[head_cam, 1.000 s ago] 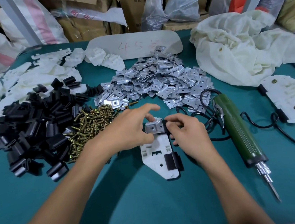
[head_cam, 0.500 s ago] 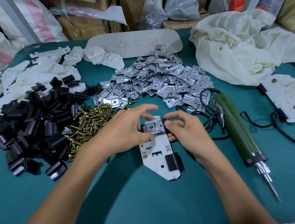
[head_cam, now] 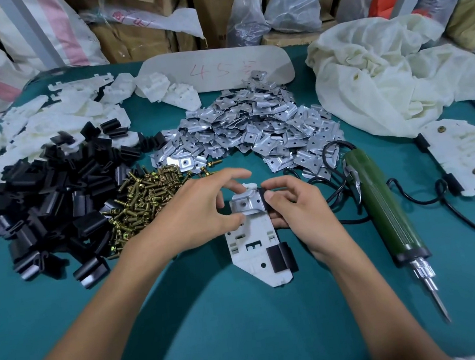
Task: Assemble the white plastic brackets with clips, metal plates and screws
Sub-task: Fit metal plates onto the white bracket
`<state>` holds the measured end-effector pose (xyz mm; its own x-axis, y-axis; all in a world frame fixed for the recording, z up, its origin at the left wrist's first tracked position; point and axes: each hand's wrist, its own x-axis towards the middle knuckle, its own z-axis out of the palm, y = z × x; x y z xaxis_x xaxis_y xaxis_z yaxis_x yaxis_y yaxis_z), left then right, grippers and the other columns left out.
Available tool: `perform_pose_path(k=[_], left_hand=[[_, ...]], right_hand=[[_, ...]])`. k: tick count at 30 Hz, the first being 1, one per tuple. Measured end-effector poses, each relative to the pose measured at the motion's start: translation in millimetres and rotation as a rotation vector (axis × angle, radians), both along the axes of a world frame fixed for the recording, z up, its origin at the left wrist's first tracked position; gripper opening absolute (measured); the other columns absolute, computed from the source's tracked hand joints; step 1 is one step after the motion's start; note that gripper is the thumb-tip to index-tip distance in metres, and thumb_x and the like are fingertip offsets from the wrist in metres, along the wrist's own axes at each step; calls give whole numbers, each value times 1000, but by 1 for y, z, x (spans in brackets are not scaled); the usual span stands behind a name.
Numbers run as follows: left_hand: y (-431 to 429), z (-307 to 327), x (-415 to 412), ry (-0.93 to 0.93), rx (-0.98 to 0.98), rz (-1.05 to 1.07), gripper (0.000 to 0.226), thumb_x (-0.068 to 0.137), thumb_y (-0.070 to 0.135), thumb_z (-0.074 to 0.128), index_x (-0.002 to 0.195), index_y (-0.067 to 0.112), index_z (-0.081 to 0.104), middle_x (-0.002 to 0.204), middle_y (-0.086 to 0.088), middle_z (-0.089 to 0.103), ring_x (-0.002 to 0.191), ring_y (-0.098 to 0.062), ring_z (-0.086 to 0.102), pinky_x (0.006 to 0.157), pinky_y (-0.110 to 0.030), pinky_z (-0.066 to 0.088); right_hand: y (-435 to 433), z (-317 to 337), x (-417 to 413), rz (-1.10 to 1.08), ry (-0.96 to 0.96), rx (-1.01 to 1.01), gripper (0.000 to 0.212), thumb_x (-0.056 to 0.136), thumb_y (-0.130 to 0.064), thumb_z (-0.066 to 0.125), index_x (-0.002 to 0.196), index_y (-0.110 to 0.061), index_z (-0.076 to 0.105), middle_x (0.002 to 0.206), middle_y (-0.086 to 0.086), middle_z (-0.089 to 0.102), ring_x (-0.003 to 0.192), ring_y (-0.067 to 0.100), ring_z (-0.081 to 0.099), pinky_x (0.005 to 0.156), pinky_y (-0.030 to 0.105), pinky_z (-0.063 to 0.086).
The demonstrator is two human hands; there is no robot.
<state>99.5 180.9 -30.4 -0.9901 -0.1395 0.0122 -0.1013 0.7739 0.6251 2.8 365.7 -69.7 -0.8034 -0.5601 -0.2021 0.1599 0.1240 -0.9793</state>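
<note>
A white plastic bracket [head_cam: 254, 244] lies flat on the teal table in front of me, with a black clip [head_cam: 280, 257] fitted on its near right edge. A metal plate [head_cam: 246, 204] sits on the bracket's far end. My left hand [head_cam: 195, 214] pinches the plate's left side with thumb and fingers. My right hand [head_cam: 295, 203] holds the bracket's far right edge, where a second black clip [head_cam: 263, 194] shows under its thumb. Supplies lie behind: a heap of metal plates [head_cam: 254, 130], brass screws [head_cam: 143, 196], black clips [head_cam: 49, 201] and white brackets [head_cam: 54, 117].
A green electric screwdriver [head_cam: 388, 213] with its black cord lies right of my hands, bit towards me. Assembled brackets [head_cam: 470, 153] are stacked at the right edge. A cream cloth [head_cam: 390, 73] and a grey board [head_cam: 217, 69] lie at the back, before bags and boxes.
Both hands have kept to the bracket's far end. My fingers have shifted slightly on the metal plate, which now shows more fully between them.
</note>
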Motion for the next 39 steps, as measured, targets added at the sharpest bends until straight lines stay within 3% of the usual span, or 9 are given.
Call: perform_pose_path(k=[10,15,19,22,26,29,32,36,39], left_hand=[[2,-2,1,41,19,16,70,78,28,81,137,47,48,112,30,63,85,-8,55,72,-19,46],[1,-8,3,62,53,12,67,79,28,82,134,48,50,114,31,63,91,-7,58,71,-13,42],[11,-25,14,156,369,174,66,78,33,85,133,46,52,126,25,60,112,-1,56,90,-21,49],[32,-36,23,153,688,345,63,78,53,79,133,41,52,131,18,58,117,0,58,102,-32,50],[52,-36,23,100,980,312,48,91,56,60,129,27,61,126,6,68,120,-12,62,105,-39,47],[55,-30,21,92,1006,289,43,97,53,53,126,23,65,123,3,70,119,-12,63,100,-30,46],[53,-29,20,91,1023,318,44,93,52,58,119,18,67,117,-2,73,110,-14,66,96,-32,49],[54,-31,20,119,1099,348,48,87,46,66,115,7,62,111,-20,70,95,-25,67,90,-46,53],[54,-31,21,139,1145,373,50,85,44,68,114,4,60,103,-14,71,91,-24,68,84,-43,55]], right_hand=[[0,0,0,13,-3,-12,12,102,-10,60,109,-16,68,101,19,74,77,24,74,71,32,59],[2,3,-1,51,-38,-42,11,99,-14,67,110,-15,65,90,13,79,73,19,74,68,28,57],[2,5,1,21,-24,-96,17,97,-9,69,110,-17,62,90,14,79,71,20,70,69,31,55],[0,8,1,-20,-51,-213,19,98,-4,65,112,-15,61,89,11,79,73,15,71,64,26,56],[-2,8,2,-37,-56,-276,17,99,-4,64,108,-18,61,88,6,78,72,9,69,61,19,53],[-2,8,4,-36,-36,-276,17,99,-5,65,107,-20,62,86,4,77,74,10,68,65,21,54],[-3,9,6,-38,-7,-284,17,99,-3,64,108,-17,61,84,2,77,73,8,69,65,20,54],[-5,9,8,-27,21,-290,17,99,-2,64,109,-16,62,83,0,76,76,9,70,66,20,55],[-5,9,9,-19,13,-301,17,99,-4,65,107,-18,63,85,-1,76,79,9,70,66,21,55]])
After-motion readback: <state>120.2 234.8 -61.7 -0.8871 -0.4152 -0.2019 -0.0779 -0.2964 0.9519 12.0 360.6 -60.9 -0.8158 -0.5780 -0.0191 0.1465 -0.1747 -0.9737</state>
